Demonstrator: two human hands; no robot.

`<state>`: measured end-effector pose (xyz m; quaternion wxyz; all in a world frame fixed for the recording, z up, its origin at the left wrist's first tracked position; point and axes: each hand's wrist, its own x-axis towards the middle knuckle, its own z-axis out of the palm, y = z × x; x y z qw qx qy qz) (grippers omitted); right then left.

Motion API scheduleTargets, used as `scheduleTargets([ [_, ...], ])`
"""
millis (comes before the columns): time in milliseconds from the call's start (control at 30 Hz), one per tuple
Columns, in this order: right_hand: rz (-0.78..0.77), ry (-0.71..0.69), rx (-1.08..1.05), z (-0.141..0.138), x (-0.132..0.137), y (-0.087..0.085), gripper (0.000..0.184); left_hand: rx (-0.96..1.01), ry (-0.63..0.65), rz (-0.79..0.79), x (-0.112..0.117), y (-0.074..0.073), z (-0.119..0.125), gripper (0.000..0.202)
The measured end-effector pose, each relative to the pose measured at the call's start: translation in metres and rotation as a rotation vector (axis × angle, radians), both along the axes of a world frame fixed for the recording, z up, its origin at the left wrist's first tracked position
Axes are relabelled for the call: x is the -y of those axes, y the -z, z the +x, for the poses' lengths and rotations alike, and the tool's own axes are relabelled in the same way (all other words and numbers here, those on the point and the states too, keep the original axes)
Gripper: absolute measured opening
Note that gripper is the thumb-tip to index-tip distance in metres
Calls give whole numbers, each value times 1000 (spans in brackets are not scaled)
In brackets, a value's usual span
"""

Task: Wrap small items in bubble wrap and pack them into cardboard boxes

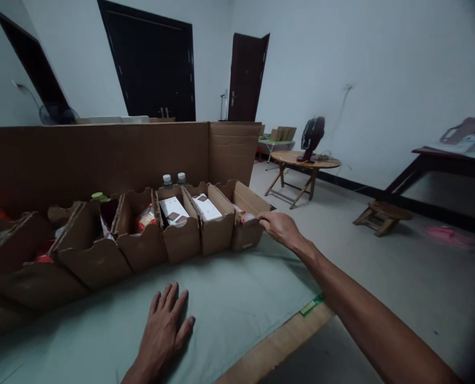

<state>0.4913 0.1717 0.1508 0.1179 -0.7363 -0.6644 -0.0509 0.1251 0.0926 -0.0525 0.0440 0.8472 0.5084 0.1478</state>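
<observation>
My left hand [163, 326] lies flat, fingers stretched out, on the pale green tablecloth [229, 298]. My right hand [281, 228] reaches to the row's right end, its fingers pinched on the front corner of the last cardboard bin [247, 234]. A small red-and-clear package [247, 217] shows inside that bin. The bin beside it [218, 232] holds a white box [206, 207] with brown squares, and a similar white box [174, 210] stands in the next to the left. Farther left, a bin [141, 248] contains a red-and-clear food packet [146, 217].
Behind the bins rises a tall cardboard panel [101, 154], with two white-capped bottles [167, 180] in front of it. The table's wooden edge [277, 346] runs along the right. Beyond stand a round wooden table [293, 158] with a fan [313, 133] and a low stool [383, 213].
</observation>
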Motion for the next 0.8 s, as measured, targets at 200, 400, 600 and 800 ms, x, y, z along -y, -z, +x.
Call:
scheduleTargets([
  [200,23,-52,-57,-32,101,19,25,58,-20,-16,2,-6,1,56],
  [400,224,-616,-502,-103,204,-5,23,85,-13,-3,6,-12,-3,50],
  [600,848,97,-896,-15,180,26,25,309,-47,21,15,-13,-4,49],
  [800,533,236,-1184,45,111,115,68,617,187,-221,53,-35,57,77],
])
